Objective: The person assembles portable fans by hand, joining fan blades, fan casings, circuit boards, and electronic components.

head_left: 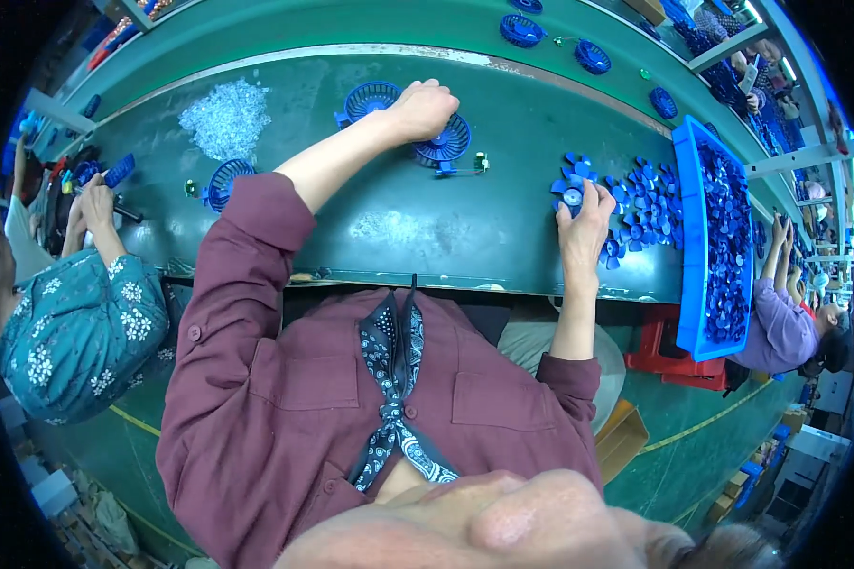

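My left hand (pixel 422 112) reaches across the green table with its fingers curled down at a round blue fan housing (pixel 443 145). The fingertips are hidden, so whatever they grip cannot be seen. A small green circuit board (pixel 482 163) sits beside that housing. Just left of it lies another blue fan housing (pixel 371 97), partly covered by my forearm. Over on the right, my right hand (pixel 586 228) has its fingers closed round a small blue fan blade (pixel 572 196) with a pale hub. Loose blue fan blades (pixel 647 204) are spread beside this hand.
A blue bin (pixel 693 247) full of fan blades stands at the table's right end. Small clear pieces (pixel 226 119) form a heap at the far left, above a third housing (pixel 228 184). Fan units (pixel 593 57) lie on the green strip behind. Co-workers sit on both sides.
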Available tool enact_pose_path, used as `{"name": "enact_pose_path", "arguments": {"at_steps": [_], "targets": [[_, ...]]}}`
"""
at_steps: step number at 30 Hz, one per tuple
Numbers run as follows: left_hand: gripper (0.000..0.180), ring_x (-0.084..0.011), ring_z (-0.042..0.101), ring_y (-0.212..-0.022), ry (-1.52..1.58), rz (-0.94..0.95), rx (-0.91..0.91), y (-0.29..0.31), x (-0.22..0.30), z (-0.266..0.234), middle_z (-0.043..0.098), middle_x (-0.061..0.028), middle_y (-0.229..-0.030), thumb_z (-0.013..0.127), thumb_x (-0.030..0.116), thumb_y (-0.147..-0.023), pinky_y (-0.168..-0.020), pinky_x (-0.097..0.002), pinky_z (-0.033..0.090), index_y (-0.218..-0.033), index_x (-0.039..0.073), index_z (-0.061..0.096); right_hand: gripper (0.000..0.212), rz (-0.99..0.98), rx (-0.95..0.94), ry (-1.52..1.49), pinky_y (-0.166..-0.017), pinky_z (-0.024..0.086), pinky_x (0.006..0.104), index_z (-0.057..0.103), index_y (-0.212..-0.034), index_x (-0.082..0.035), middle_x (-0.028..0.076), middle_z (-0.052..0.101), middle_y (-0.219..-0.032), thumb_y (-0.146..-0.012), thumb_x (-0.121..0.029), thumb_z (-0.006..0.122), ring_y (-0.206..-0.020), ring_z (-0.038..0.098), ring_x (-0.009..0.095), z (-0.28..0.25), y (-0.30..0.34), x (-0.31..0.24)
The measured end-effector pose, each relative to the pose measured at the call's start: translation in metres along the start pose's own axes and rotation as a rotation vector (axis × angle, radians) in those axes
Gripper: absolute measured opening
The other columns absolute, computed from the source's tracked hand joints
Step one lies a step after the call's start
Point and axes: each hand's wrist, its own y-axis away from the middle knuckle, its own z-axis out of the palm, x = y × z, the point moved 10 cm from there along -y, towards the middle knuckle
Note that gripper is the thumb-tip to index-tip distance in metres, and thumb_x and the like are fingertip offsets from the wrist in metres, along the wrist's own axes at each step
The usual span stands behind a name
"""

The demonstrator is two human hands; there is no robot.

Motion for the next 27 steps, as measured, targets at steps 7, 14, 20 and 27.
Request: {"name": "enact_pose_path", "arguments": {"at_steps": [7,14,20,27], "targets": [[0.026,-0.0423,0.059,-0.093,0.639,-0.258,0.182,0.041,0.008,-0.043,0.062,-0.0247,-0.094,0.053,0.021,-0.089,-0.081,-0.0484,0.046,-0.101,-0.002,0.055,0.065,0.111,-0.066,-0.196,-0.075,0.051,0.0338,0.051,-0.125,-0.001,0.015,0.053,-0.109,-0.066,-0.002,0.077,-0.081,0.059,0.023,0.006,0.016,0.013],[0.025,-0.0116,0.062,-0.076,1.683,-0.526,-0.038,0.096,0.007,0.010,0.062,-0.0058,-0.091,0.053,0.025,-0.095,-0.064,-0.0324,0.058,-0.102,0.001,0.057,0.047,-0.002,0.004,-0.223,-0.071,0.051,0.0346,0.056,-0.112,-0.001,0.014,0.053,-0.103,-0.068,0.002,0.074,-0.077,0.059,0.024,0.002,0.005,-0.027],[0.027,-0.0172,0.065,-0.086,2.148,-0.526,0.050,0.114,0.004,0.029,0.063,-0.0069,-0.098,0.059,0.024,-0.092,-0.075,-0.0385,0.058,-0.109,0.004,0.054,0.028,-0.333,0.139,-0.165,-0.080,0.051,0.0392,0.057,-0.105,-0.001,0.019,0.055,-0.113,-0.078,0.001,0.063,-0.098,0.058,0.036,0.010,0.024,-0.080],[0.028,-0.0170,0.067,-0.080,2.120,-0.497,0.069,0.117,-0.004,0.039,0.065,-0.0055,-0.095,0.068,0.017,-0.086,-0.068,-0.0328,0.058,-0.108,0.004,0.058,0.031,-0.483,-0.001,-0.180,-0.077,0.052,0.0388,0.062,-0.100,-0.002,0.014,0.061,-0.104,-0.070,0.007,0.063,-0.092,0.060,0.033,0.016,0.072,-0.106]]}}
